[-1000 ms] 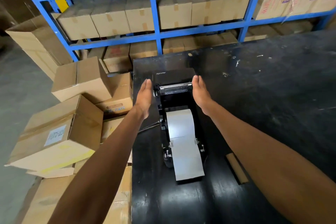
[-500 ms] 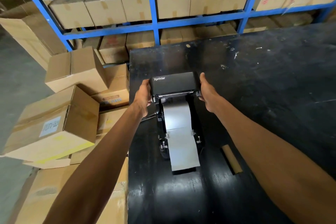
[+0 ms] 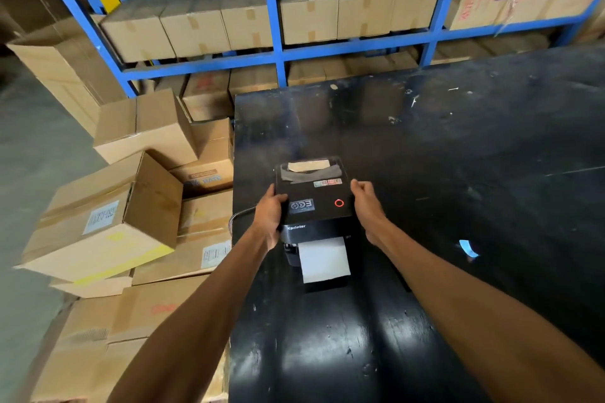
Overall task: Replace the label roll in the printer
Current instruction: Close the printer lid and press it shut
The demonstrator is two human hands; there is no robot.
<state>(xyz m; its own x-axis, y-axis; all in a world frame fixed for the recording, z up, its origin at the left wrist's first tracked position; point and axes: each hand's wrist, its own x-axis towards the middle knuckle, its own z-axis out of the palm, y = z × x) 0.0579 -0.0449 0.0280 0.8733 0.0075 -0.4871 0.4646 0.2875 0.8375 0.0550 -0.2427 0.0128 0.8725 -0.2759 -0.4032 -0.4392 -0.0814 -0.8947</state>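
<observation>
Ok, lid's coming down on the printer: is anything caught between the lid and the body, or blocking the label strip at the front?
Nothing visible does. The lid lies flat on the printer, left hand gripping its left edge, right hand at its right edge. The label strip hangs free from the front slot.

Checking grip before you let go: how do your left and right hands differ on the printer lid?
The left hand grips the lid, thumb on top; the right hand sits at the lid's right edge, fingers loosely curled, contact unclear. The left reaches nearer the sticker; the right stays off the top. Both flank the lid.
</observation>
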